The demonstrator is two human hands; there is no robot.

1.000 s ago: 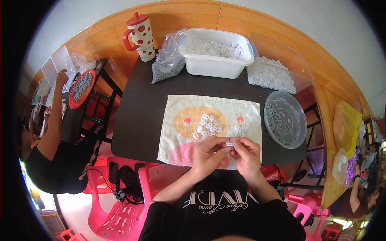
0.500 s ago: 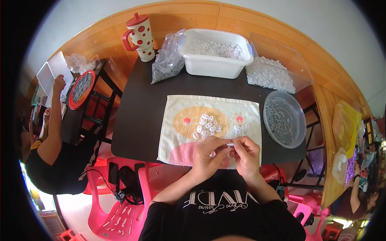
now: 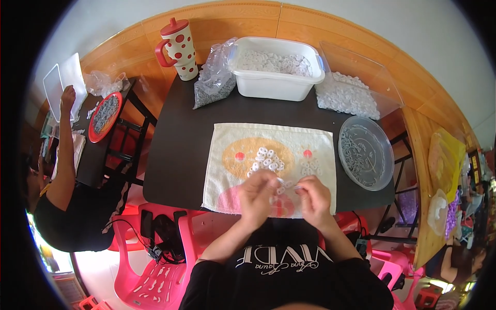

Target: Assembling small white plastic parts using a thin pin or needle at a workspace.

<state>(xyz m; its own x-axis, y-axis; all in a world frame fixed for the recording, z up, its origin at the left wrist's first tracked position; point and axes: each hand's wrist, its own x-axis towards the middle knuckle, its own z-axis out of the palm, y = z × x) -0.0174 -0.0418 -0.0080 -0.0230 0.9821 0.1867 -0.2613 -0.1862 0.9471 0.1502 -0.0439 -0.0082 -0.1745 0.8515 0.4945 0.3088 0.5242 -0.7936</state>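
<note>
Two hands, the left hand (image 3: pixel 257 197) and the right hand (image 3: pixel 316 200), meet at the fingertips half a second earlier but now stand apart over the cream towel (image 3: pixel 219 155) on the desk (image 3: pixel 175 155). The right narrowly pinches a small white piece (image 3: pixel 296 187), near the white pile (image 3: pixel 267 159); the left is loosely curled, its contents impossible to tell.
</note>
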